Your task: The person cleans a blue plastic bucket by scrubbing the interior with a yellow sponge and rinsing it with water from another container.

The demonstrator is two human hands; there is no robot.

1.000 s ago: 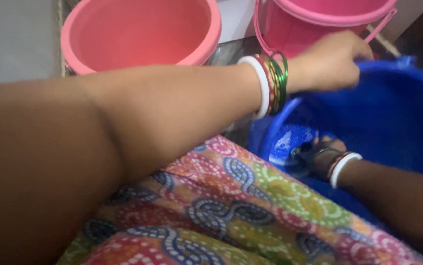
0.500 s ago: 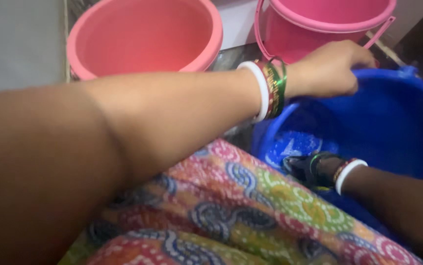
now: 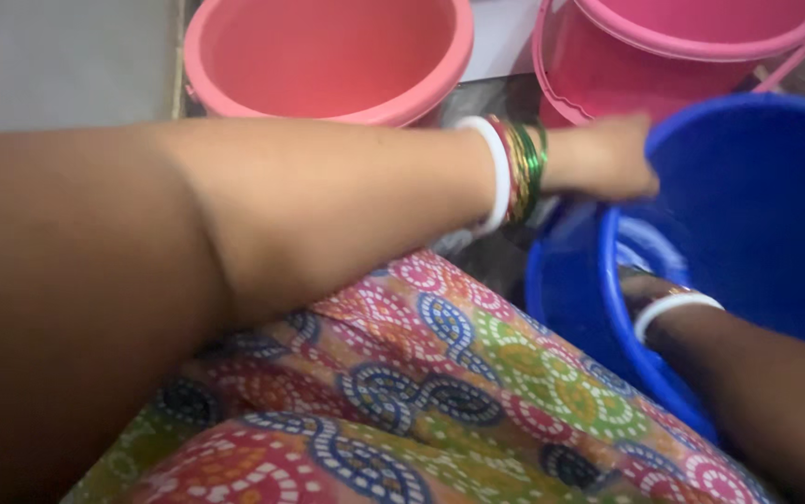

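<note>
Gripping one blue tub's (image 3: 757, 215) rim, left hand (image 3: 603, 157); right hand (image 3: 640, 285) inside, grip unclear; two pink buckets (image 3: 328, 56) behind.

The blue bucket (image 3: 748, 215) is tipping toward the person, and its open mouth is giving the only wide room; the right hand (image 3: 650, 289) is reaching inside it, taking up the lower part. The left hand (image 3: 603, 159) is lying across its near rim, closing the gap toward the pink bucket (image 3: 636, 65) just behind. The salmon bucket (image 3: 328, 56) is blocking the far left. The patterned cloth (image 3: 440, 392) over the lap is crowding the near side
</note>
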